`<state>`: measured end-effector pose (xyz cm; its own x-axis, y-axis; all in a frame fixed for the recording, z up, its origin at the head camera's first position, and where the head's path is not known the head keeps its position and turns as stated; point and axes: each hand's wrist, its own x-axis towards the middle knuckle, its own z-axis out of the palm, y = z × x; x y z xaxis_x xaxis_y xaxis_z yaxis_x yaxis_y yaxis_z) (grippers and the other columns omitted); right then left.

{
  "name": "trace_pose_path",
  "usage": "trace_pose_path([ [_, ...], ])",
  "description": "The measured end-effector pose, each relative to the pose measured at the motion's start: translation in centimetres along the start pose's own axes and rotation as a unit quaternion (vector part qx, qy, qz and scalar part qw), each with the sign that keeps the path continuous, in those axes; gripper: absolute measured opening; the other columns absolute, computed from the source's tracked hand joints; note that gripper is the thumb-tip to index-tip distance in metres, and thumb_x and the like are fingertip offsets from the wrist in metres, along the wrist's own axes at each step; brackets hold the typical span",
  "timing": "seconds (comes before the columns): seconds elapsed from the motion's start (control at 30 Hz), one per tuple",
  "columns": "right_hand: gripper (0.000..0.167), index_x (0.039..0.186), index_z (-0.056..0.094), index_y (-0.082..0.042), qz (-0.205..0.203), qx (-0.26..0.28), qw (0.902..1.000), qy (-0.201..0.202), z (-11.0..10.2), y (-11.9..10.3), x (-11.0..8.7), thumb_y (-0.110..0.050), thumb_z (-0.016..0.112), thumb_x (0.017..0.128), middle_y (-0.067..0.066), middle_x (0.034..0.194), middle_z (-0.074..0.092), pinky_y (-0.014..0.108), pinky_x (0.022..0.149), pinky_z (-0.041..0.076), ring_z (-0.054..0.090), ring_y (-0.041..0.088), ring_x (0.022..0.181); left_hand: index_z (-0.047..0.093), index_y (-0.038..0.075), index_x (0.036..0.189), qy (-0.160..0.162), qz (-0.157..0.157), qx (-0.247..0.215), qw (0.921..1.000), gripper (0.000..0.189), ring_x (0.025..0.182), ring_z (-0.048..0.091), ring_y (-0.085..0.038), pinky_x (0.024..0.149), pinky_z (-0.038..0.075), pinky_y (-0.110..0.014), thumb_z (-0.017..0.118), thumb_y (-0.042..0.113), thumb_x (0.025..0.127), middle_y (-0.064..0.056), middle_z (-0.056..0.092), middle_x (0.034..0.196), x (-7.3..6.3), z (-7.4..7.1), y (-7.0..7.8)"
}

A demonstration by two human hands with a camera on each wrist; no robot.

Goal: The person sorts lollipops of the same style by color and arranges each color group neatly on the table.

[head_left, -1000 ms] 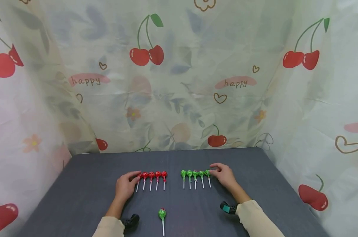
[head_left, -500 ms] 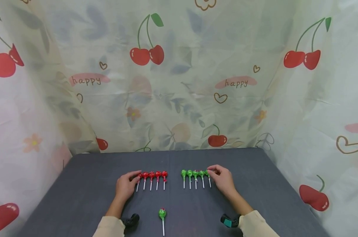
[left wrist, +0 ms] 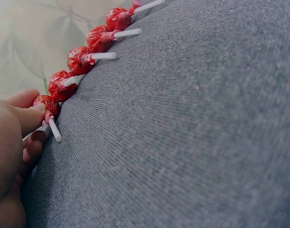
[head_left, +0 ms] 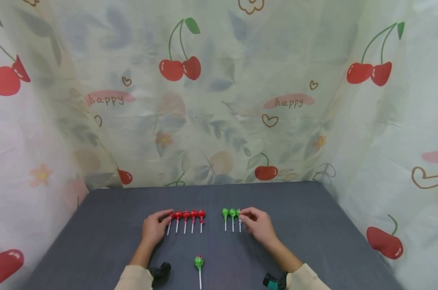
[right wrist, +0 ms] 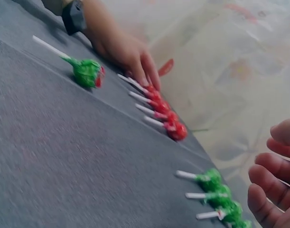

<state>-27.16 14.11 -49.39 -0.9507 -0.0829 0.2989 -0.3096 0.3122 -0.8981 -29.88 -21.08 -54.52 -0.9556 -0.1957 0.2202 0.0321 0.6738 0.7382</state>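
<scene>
A row of red-wrapped lollipops (head_left: 186, 215) lies on the grey cloth, sticks towards me. At its left end my left hand (head_left: 153, 228) pinches the head of the outermost red lollipop (left wrist: 49, 104) between thumb and fingers. To the right is a row of green-wrapped lollipops (head_left: 225, 213). My right hand (head_left: 261, 226) hovers over that row's right part and hides it in the head view. Its fingers (right wrist: 273, 168) are loosely bent, with a gap to the green lollipops in the right wrist view. One separate green lollipop (head_left: 199, 262) lies nearer to me, between the forearms.
Dark grey cloth (head_left: 114, 213) covers the table. Behind it and at both sides hangs a curtain (head_left: 219, 96) printed with cherries. Black bands sit on the left wrist (head_left: 161, 270) and the right wrist (head_left: 275, 282).
My right hand has moved left from the outer end of the green row to over its middle, covering the right-hand green lollipops. The left hand has stayed at the red row.
</scene>
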Motion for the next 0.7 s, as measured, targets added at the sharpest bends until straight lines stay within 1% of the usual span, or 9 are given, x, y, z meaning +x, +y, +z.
trace_pose_path([
  [0.1, 0.010, 0.096, 0.071, 0.004, -0.002, 0.003, 0.9999, -0.017, 0.5, -1.3, -0.4, -0.003, 0.069, 0.088, 0.019, 0.073, 0.063, 0.025, 0.047, 0.045, 0.056, 0.026, 0.057, 0.073, 0.018, 0.118, 0.000, 0.000, 0.000, 1.0000, 0.027, 0.100, 0.060, -0.028, 0.085, 0.045, -0.049, 0.067, 0.015, 0.092, -0.011, 0.067, 0.117, 0.1, 0.0, 0.0],
  [0.2, 0.008, 0.096, 0.070, 0.003, -0.007, 0.006, 0.9989, -0.045, 0.8, -3.0, -1.1, -0.001, 0.067, 0.090, 0.021, 0.074, 0.061, 0.026, 0.049, 0.046, 0.056, 0.030, 0.059, 0.073, 0.018, 0.118, -0.001, 0.001, -0.001, 1.0000, 0.027, 0.101, 0.060, -0.028, 0.086, 0.045, -0.050, 0.068, 0.015, 0.092, -0.012, 0.067, 0.117, 0.1, 0.0, 0.0],
  [0.27, 0.008, 0.096, 0.069, 0.004, -0.009, 0.016, 0.9975, -0.068, 1.0, -4.0, -1.4, -0.001, 0.065, 0.090, 0.023, 0.075, 0.061, 0.026, 0.051, 0.047, 0.057, 0.028, 0.061, 0.073, 0.018, 0.118, -0.002, 0.002, -0.001, 1.0000, 0.027, 0.102, 0.060, -0.028, 0.086, 0.045, -0.050, 0.068, 0.015, 0.092, -0.011, 0.067, 0.117, 0.1, 0.0, 0.0],
  [0.33, 0.009, 0.097, 0.069, 0.005, -0.007, 0.028, 0.9954, -0.091, 1.4, -4.5, -1.6, -0.001, 0.065, 0.091, 0.024, 0.077, 0.061, 0.026, 0.052, 0.047, 0.057, 0.025, 0.061, 0.073, 0.018, 0.118, -0.002, 0.002, 0.000, 1.0000, 0.027, 0.102, 0.060, -0.028, 0.086, 0.045, -0.050, 0.068, 0.015, 0.092, -0.011, 0.067, 0.117, 0.1, 0.0, 0.0],
  [0.43, 0.011, 0.098, 0.068, 0.007, -0.005, 0.049, 0.9917, -0.119, 2.1, -4.6, -1.7, -0.001, 0.064, 0.091, 0.022, 0.077, 0.062, 0.027, 0.053, 0.047, 0.058, 0.022, 0.061, 0.073, 0.018, 0.118, -0.001, 0.004, 0.001, 1.0000, 0.026, 0.100, 0.060, -0.029, 0.085, 0.045, -0.049, 0.068, 0.015, 0.092, -0.011, 0.067, 0.116, 0.0, -0.1, 0.0],
  [0.57, 0.013, 0.099, 0.067, 0.009, -0.007, 0.062, 0.9873, -0.146, 3.2, -4.4, -1.8, -0.001, 0.065, 0.090, 0.011, 0.076, 0.063, 0.027, 0.053, 0.048, 0.058, 0.020, 0.062, 0.073, 0.018, 0.118, -0.001, 0.002, 0.003, 1.0000, 0.026, 0.100, 0.060, -0.029, 0.085, 0.045, -0.049, 0.068, 0.015, 0.092, -0.012, 0.067, 0.116, 0.0, -0.1, 0.1],
  [0.6, 0.015, 0.099, 0.067, 0.009, -0.006, 0.065, 0.9862, -0.152, 3.6, -3.9, -1.7, -0.003, 0.066, 0.091, 0.008, 0.075, 0.063, 0.026, 0.053, 0.047, 0.058, 0.018, 0.062, 0.073, 0.018, 0.118, -0.001, 0.002, 0.004, 1.0000, 0.026, 0.099, 0.060, -0.029, 0.085, 0.045, -0.050, 0.068, 0.015, 0.092, -0.012, 0.067, 0.116, 0.0, -0.1, 0.1],
  [0.7, 0.018, 0.101, 0.068, 0.008, 0.004, 0.066, 0.9833, -0.170, 4.8, -2.4, -1.6, -0.007, 0.067, 0.091, 0.006, 0.076, 0.063, 0.026, 0.053, 0.047, 0.058, 0.016, 0.062, 0.073, 0.017, 0.118, -0.001, 0.002, 0.004, 1.0000, 0.027, 0.101, 0.060, -0.029, 0.086, 0.045, -0.050, 0.067, 0.015, 0.092, -0.012, 0.067, 0.116, 0.0, -0.1, 0.1],
])
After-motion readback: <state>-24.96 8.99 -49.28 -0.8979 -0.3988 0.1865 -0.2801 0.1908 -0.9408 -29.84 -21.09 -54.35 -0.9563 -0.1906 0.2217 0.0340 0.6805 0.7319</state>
